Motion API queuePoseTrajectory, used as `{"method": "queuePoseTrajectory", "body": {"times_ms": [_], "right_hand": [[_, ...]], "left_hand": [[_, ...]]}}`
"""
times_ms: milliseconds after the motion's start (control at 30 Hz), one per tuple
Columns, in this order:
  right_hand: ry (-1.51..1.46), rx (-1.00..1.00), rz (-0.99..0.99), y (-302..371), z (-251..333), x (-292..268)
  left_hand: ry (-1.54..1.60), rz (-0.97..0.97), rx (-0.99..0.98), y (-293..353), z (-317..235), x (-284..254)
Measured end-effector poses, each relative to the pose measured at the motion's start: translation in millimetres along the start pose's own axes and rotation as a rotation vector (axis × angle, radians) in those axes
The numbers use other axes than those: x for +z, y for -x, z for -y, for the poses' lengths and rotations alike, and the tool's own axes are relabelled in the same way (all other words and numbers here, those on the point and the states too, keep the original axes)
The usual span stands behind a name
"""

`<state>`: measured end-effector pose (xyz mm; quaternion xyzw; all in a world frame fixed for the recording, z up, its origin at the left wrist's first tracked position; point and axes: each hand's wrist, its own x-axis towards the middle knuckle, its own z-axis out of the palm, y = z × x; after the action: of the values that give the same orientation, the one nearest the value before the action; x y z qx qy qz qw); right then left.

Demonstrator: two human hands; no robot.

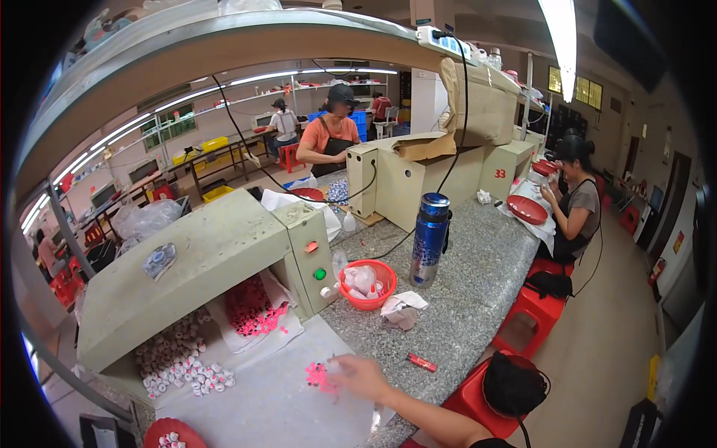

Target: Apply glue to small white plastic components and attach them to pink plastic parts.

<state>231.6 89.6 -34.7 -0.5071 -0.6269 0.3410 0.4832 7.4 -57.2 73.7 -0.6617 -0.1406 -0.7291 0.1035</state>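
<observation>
My right hand reaches in from the lower right over the white sheet, fingers bent together. Something pale shows at the fingertips, too blurred to name. Beside the fingers lies a small cluster of bright pink pieces. My left hand is out of view. Inside the opening of the grey-green box machine, more pink pieces are heaped on white paper. To their left many small white pieces with pink marks spill onto the sheet. A red dish with similar white pieces is at the lower left edge.
On the speckled stone bench stand a red basket with bagged items and a blue-silver bottle. Crumpled tissue and a red tube lie nearby. Cables hang down. A red stool is at right; co-workers sit beyond.
</observation>
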Motion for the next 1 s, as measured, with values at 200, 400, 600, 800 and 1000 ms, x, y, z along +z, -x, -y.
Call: {"method": "queuePoseTrajectory", "body": {"times_ms": [200, 400, 600, 800, 1000], "right_hand": [[0.140, -0.109, -0.290, -20, -35, -9], [0.077, 0.021, -0.324, -23, -43, -7], [0.160, -0.022, -0.330, -22, -47, -7], [0.127, 0.004, -0.333, -24, -38, -8], [0.099, 0.007, -0.350, -26, -39, -14]], "left_hand": [[0.072, -0.087, 0.154, -16, 4, 12], [0.112, -0.184, 0.321, -29, 13, 19], [0.147, -0.290, 0.480, -35, 20, 38], [-0.651, 0.541, -0.366, 5, 77, 13], [-1.073, 0.546, -0.683, 93, 229, -41]]}}
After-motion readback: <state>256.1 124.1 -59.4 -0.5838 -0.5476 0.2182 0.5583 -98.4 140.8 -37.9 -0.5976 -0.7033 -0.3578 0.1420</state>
